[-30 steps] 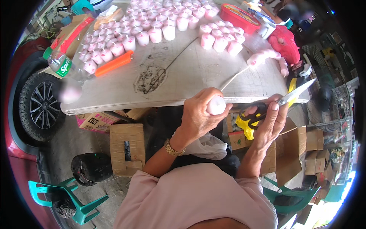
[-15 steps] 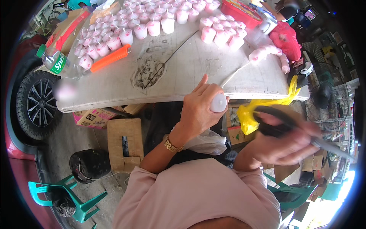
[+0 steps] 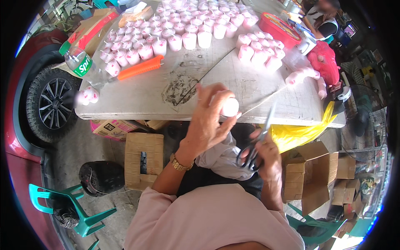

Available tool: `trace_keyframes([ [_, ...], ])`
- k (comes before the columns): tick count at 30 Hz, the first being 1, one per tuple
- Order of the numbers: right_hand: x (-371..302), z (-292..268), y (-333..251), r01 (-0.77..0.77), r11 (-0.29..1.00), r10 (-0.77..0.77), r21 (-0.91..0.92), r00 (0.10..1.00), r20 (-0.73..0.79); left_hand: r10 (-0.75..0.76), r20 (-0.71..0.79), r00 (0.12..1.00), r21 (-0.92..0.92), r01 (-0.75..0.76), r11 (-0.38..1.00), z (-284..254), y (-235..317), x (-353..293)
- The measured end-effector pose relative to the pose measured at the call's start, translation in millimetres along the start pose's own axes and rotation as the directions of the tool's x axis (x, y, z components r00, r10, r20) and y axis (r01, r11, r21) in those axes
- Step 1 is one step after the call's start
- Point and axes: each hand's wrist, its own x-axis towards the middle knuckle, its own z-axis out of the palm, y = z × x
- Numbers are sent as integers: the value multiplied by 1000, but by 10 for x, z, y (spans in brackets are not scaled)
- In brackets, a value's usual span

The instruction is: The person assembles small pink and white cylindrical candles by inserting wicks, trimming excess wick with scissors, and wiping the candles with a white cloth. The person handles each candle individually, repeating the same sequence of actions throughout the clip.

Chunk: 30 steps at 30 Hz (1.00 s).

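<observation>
My left hand [image 3: 204,121], a gold watch at its wrist, grips a small whitish candle [image 3: 230,107] just over the table's front edge. Its flat round end faces up and right. In my right hand [image 3: 270,158] is a pair of scissors [image 3: 264,131] with dark handles, blades pointing up, apart from the candle. Rows of pink-and-white candles with wicks [image 3: 175,42] fill the far left of the table [image 3: 137,93]; a smaller group [image 3: 259,54] stands right of them. A pale cord [image 3: 266,98] runs toward a pink-white wrapped bundle [image 3: 301,76].
A thin metal rod [image 3: 216,65], an orange plastic piece [image 3: 141,68] and a clear bottle [image 3: 79,62] lie or stand on the table. A yellow bag [image 3: 298,135] hangs at the front right. Cardboard boxes [image 3: 143,160] and a green chair [image 3: 79,208] are below. Another person [image 3: 323,21] is far right.
My right hand has swung in from the right with the scissors, whose blades now point upward. My left hand has turned slightly, still holding the candle. The view has shifted.
</observation>
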Motion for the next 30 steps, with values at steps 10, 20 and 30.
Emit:
trace_keyframes([
  [10,-355,55,294,-609,747,290,266,659,694,14,108,994,427,-59,902,-403,1,-207],
  [20,-186,-67,322,-90,981,167,-170,840,517,-515,187,837,-626,506,594,-500,136,-406],
  [30,-139,-9,346,-20,921,165,-388,924,345,-495,280,823,-825,470,314,-404,25,-439],
])
